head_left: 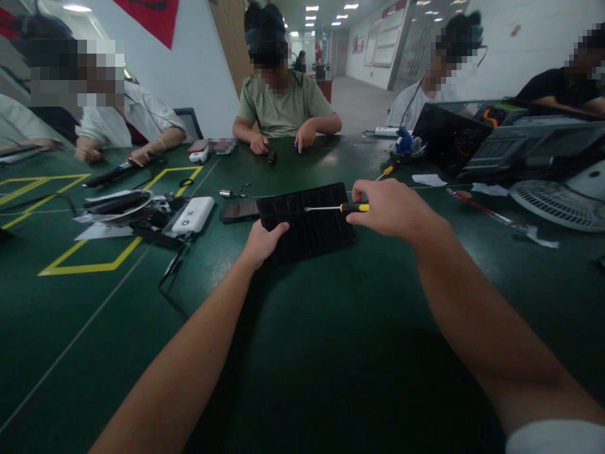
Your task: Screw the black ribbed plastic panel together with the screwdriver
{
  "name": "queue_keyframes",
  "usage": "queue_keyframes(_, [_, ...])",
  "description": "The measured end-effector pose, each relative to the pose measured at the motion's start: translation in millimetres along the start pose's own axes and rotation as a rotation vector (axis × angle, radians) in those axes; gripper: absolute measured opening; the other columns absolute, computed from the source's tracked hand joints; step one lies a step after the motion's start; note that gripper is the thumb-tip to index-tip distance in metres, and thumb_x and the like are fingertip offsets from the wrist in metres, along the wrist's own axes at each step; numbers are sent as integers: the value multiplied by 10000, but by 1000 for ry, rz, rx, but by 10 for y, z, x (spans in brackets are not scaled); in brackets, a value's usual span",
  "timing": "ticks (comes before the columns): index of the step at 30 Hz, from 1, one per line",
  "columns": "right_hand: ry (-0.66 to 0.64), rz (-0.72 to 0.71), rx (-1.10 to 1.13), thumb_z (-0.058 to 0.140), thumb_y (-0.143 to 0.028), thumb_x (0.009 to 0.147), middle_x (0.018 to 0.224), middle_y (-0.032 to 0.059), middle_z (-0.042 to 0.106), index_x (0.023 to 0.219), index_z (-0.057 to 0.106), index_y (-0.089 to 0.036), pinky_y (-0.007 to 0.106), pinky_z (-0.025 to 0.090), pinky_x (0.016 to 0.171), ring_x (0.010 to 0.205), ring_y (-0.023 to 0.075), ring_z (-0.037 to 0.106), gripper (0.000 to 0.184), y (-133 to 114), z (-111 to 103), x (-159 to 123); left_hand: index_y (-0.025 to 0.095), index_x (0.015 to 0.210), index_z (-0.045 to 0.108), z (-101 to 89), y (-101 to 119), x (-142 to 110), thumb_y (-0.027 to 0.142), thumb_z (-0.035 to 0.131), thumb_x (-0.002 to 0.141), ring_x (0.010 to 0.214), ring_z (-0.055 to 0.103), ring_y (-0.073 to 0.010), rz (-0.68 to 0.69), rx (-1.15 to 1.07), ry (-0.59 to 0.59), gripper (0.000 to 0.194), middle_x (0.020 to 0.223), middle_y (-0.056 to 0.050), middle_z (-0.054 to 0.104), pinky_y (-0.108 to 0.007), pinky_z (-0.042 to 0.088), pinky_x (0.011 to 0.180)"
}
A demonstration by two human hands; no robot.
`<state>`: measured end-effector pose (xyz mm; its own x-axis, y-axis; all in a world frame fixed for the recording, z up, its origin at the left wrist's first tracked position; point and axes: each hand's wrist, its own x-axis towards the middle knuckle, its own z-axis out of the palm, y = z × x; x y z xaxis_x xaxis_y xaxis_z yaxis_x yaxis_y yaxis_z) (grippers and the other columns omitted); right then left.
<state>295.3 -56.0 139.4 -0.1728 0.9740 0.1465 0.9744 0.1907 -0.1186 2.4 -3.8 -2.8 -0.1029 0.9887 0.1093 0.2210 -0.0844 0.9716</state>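
Note:
My left hand [265, 243] grips the left edge of a flat black panel [307, 230], its thumb lying on the upper face. Ridges or slots seem to run across the panel, but its exact kind is unclear. In my right hand [392, 208] is a screwdriver [355, 207] with a yellow and black handle, pinched between thumb and fingers. Its metal shaft points left above the panel; whether the tip touches the surface I cannot tell. Behind the panel's left corner lies a dark flat object [239, 211], partly covered, beside a small metal cylinder [227, 193] and some tiny parts.
A white power bank [193, 214] and a cable-strewn pile [120, 205] are on the left. To the right stand a white fan [558, 195], a large grey case [534, 148] and a second yellow screwdriver [388, 171]. Several people sit around the green table [331, 353].

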Motion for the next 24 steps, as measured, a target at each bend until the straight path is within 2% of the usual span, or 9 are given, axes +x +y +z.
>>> queue_keyframes(3, [17,0,4,769,-367,946,1064,124,816,1153,771,-227,386,366,693,935,305,710,250,-2,6,-1,177,1071,810,2,-7,3,419,880,756,1164,800,-386,-1,-7,1,404,1158,-128,862,-583,602,1134])
queue_keyframes(7, [36,2,13,764,-387,955,1075,127,821,1105,798,-236,391,382,707,963,314,718,215,-31,-7,-10,178,1081,814,1,3,4,410,883,758,1167,802,-388,-13,-3,4,403,1149,-124,867,-580,609,1125])
queue_keyframes(18, [47,62,-28,741,-490,971,1144,152,846,1156,880,-256,448,515,795,1064,379,759,328,-47,-27,-20,181,1075,819,1,-11,8,412,884,756,1140,808,-384,-14,-9,4,399,1139,-125,866,-585,614,1118])
queue_keyframes(24, [24,78,-39,693,-532,991,1167,167,847,1215,887,-257,468,545,823,1081,393,768,405,-69,-44,-22,185,1058,816,3,13,5,422,871,757,1147,804,-388,-3,27,4,387,1134,-120,868,-568,623,1097])
